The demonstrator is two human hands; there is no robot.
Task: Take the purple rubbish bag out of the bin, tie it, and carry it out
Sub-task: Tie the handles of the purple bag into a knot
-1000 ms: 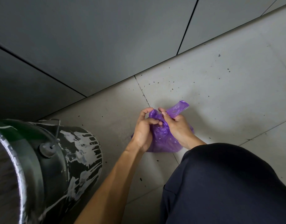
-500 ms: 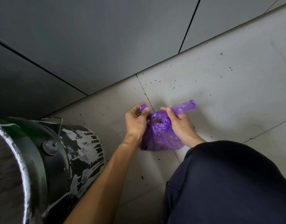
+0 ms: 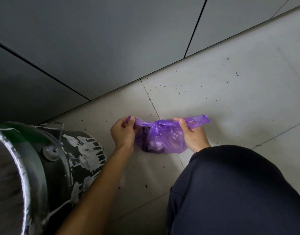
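Two twisted ends of the bag [image 3: 164, 139] stretch apart above a knot, likely to cinch it, while its body rests on the floor [image 3: 230, 92]. The left hand [image 3: 123, 133] and right hand [image 3: 194, 134] each pinch one end in a closed grip; the bin [image 3: 49, 158] stands just left, already emptied.

I count one purple bag [image 3: 164, 138], one paint-splashed bin [image 3: 49, 167], and my two hands (left [image 3: 123, 133], right [image 3: 193, 134]).

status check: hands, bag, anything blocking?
Left hand and right hand each shut on a bag ear, pulling apart. Purple bag on floor, out of bin, knot forming. Nothing blocking.
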